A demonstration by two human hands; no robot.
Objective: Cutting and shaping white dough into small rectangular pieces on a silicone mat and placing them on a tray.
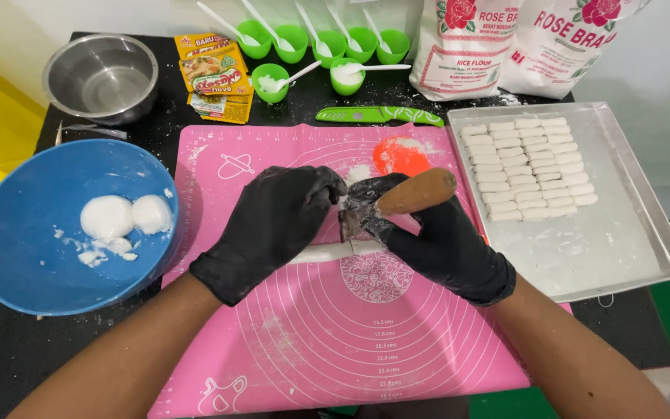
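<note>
The right hand [436, 237] grips a wooden-handled scraper [409, 194] over a dough rope [327, 251]. The left hand [277, 221] presses the rope mid-mat [312, 341], fingers curled; bare mat lies below.

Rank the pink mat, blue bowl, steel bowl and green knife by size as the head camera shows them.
1. pink mat
2. blue bowl
3. steel bowl
4. green knife

The steel bowl lies farther from the camera, so the gap between the bowls may be exaggerated.

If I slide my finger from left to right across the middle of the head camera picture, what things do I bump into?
Blue bowl with white dough balls → left hand in a black glove → right hand holding a wooden-handled scraper over a dough strip on the pink mat → metal tray with rows of cut dough pieces.
</note>
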